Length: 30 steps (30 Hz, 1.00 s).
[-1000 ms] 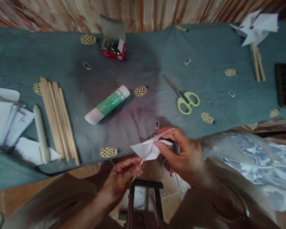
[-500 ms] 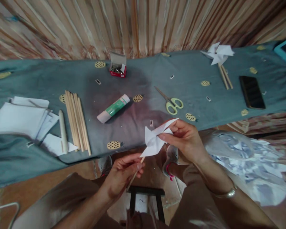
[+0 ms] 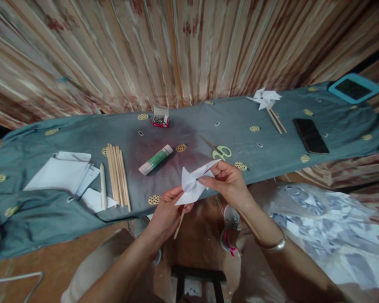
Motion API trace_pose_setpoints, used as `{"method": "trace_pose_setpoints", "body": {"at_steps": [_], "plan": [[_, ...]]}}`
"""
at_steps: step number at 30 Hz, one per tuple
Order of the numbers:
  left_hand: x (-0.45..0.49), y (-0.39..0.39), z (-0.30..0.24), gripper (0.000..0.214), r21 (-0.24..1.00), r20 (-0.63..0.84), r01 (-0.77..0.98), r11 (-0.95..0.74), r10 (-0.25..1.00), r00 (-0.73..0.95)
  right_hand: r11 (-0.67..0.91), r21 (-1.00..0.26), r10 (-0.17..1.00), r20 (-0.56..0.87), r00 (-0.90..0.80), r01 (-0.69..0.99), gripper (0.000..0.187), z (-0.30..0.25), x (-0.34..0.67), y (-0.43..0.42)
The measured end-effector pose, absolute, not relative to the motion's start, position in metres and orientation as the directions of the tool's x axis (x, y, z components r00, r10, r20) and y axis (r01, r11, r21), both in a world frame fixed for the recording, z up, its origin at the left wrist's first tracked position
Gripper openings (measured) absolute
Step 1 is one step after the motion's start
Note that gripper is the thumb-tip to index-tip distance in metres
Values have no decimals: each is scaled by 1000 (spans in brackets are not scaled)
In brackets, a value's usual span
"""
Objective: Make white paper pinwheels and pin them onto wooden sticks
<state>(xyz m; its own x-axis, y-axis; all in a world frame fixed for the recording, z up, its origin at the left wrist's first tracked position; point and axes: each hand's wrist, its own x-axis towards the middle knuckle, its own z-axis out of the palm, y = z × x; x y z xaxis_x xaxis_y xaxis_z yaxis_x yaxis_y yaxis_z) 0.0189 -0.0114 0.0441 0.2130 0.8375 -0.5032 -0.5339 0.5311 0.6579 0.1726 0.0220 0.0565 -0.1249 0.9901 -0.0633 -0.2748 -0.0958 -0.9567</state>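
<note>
A white paper pinwheel (image 3: pixel 193 183) is held over the near edge of a table covered in teal cloth (image 3: pixel 82 134). My left hand (image 3: pixel 167 212) is closed round its wooden stick (image 3: pixel 179 224), which points down from the paper. My right hand (image 3: pixel 228 182) pinches a blade of the pinwheel from the right, thumb and fingers pressed together on the paper. Green-handled scissors (image 3: pixel 219 150) lie just beyond my right hand, and a glue stick (image 3: pixel 155 159) lies beyond my left.
A bundle of wooden sticks (image 3: pixel 117 175) and white paper sheets (image 3: pixel 63 173) lie at the left. A red box of pins (image 3: pixel 160 117) stands at the back. A finished pinwheel (image 3: pixel 265 99), a black phone (image 3: pixel 310 135) and a blue-framed tablet (image 3: pixel 353 88) are at the right. A plastic bag of paper scraps (image 3: pixel 328 227) sits beside my right arm.
The view has pulled back and tilted up, showing more of the wall and table. My left hand has risen closer to the paper; both hands keep hold of the pinwheel.
</note>
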Motion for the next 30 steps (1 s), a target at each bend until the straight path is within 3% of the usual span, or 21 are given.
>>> {"method": "trace_pose_setpoints", "body": {"at_steps": [2, 5, 10, 14, 18, 25, 30], "plan": [[20, -7, 47, 34, 669, -486, -552, 498, 855, 181, 12, -979, 999, 22, -47, -202, 23, 60, 169, 14], [19, -7, 51, 30, 684, -495, -549, 480, 858, 134, 161, -982, 987, 162, 6, 102, 14, 69, 166, -1], [16, -12, 58, 38, 666, -542, -512, 543, 824, 168, 415, -823, 905, 418, -81, 389, 23, 84, 165, -14], [13, -12, 60, 35, 637, -546, -499, 588, 801, 246, 630, -666, 773, 584, -247, 399, 46, 89, 168, -16], [12, -14, 57, 34, 636, -542, -520, 570, 810, 226, 717, -564, 695, 620, -363, 410, 60, 90, 171, -18], [12, -18, 54, 36, 589, -588, -472, 655, 749, 305, 684, -571, 725, 598, -341, 453, 62, 92, 176, -19], [14, -17, 58, 39, 623, -618, -407, 668, 739, 268, 650, -613, 757, 574, -312, 449, 59, 94, 177, -18]]}}
